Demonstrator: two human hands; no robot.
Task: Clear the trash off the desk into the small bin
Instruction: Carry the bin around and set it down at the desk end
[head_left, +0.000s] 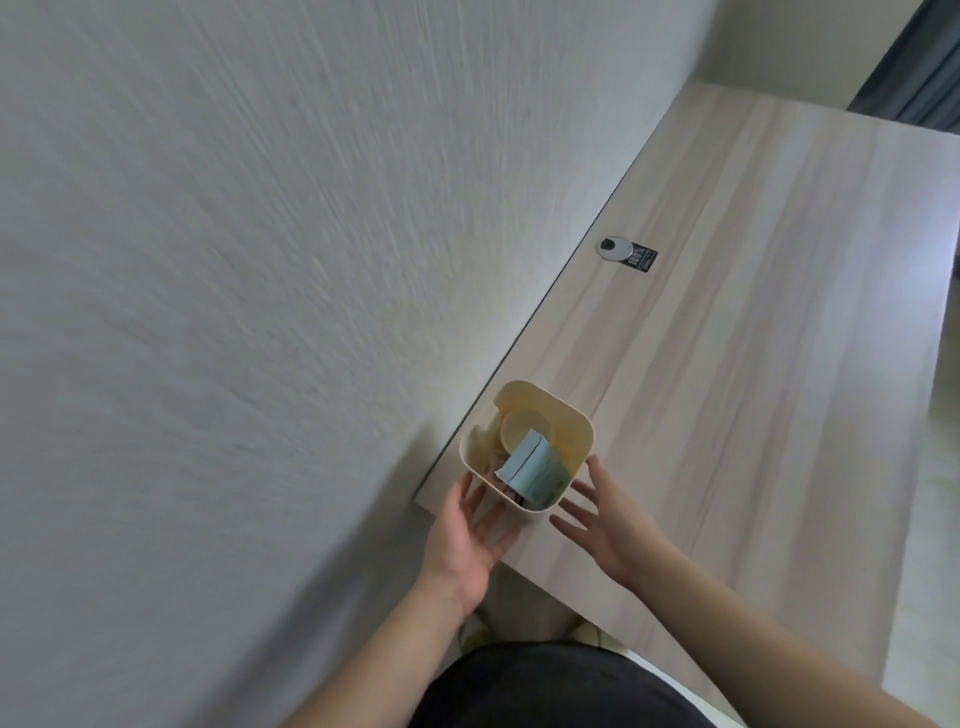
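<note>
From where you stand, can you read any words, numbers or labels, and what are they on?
"100%": on the small black tag lying on the desk beside the round cable port; the smaller print under it is too blurred to read.
Light blue carton in the small bin: its printing is too blurred to read.

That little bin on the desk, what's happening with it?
A person has both open hands beside the small cream bin at the desk's near corner, left hand and right hand flanking it without gripping. The bin already holds trash, including a light blue carton. No loose trash shows on the visible desk.
</note>
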